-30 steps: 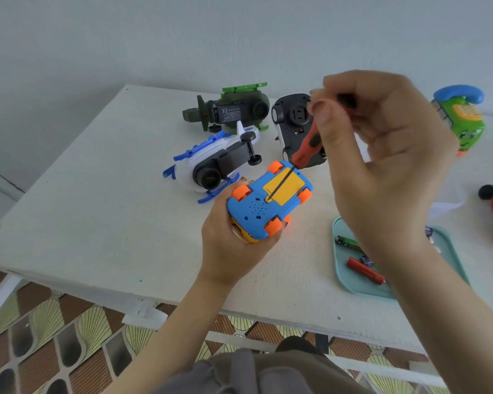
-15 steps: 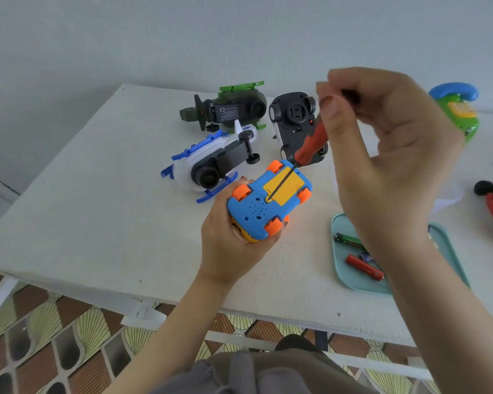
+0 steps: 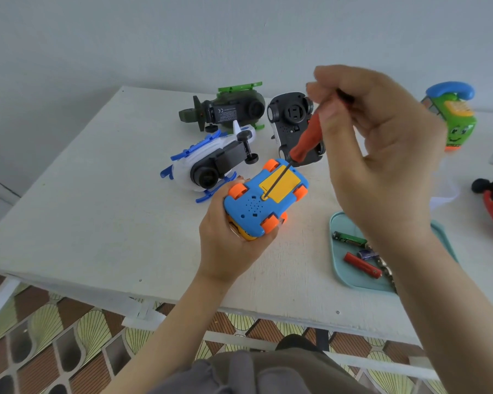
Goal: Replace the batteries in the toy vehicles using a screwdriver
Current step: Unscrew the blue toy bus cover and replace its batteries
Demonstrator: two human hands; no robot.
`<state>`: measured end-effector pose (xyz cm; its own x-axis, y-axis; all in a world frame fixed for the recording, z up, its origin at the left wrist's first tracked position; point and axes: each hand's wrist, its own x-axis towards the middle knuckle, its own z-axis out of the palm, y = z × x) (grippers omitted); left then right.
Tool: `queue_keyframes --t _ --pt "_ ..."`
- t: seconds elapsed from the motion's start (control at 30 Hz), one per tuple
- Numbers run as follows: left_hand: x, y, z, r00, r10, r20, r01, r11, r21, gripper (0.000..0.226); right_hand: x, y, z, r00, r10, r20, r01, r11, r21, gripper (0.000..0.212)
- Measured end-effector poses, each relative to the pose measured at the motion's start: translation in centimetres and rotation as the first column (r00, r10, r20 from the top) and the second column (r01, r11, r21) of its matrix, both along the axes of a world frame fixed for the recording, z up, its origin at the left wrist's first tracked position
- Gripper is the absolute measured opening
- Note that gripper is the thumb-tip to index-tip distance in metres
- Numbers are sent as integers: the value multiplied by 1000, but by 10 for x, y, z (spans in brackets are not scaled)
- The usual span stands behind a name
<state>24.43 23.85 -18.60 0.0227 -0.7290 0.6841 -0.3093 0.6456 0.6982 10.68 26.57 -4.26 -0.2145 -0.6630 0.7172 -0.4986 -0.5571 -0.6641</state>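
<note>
1. Head view: my left hand grips the car from beneath, belly up, just above the table.
2. My right hand pinches the top of the screwdriver between thumb and fingertips. Its thin dark shaft slants down to the screw at the edge of the cover on the car's underside.
3. The cover sits flush and closed, so I judge I'm at the screw step. I cannot tell whether I am loosening or tightening it.
4. Behind the car, a white helicopter, a green one and a black car lie overturned. I cannot tell whether their batteries have been changed.
5. Right of the car, a tray holds loose batteries.
6. The car is smooth, glossy blue plastic with rounded corners, stubby orange wheels, a flat yellow cover and a cluster of speaker holes.
7. The screwdriver has a fat, tapering orange grip. The tray is shallow, teal and round-cornered, and the tabletop is matt, scuffed white paint.
</note>
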Motion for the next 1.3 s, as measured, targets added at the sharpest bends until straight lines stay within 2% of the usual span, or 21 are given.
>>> queue_keyframes --t 0.23,0.4,0.5,0.7,0.83,0.97,1.13,1.3 --pt "-1 0 1 1000 -4 -29 5 1000 28 59 2 -2 -1 992 -129 8 129 991 -42 26" --pt "0 0 -1 1000 -1 -31 2 999 34 60 3 -2 -3 995 11 99 -14 999 29 21" --pt "1 1 0 999 -1 -35 2 999 34 62 3 -3 -1 999 -31 24 30 999 45 24" --pt "0 0 0 1000 0 -30 1 999 34 61 0 -5 1 985 -173 6 173 984 -35 21" --pt "-1 1 0 999 -11 -49 13 999 49 65 0 -4 -1 994 -48 103 48 999 6 15" --pt "-1 1 -1 999 -1 -40 2 999 45 62 2 -4 0 999 -27 46 26 999 33 21" --pt "0 0 -4 1000 -1 -29 3 999 46 60 0 -6 2 991 -132 19 132 991 -4 19" --pt "0 0 -2 999 -6 -44 8 999 51 61 -1 -6 2 998 -12 57 9 999 45 22"
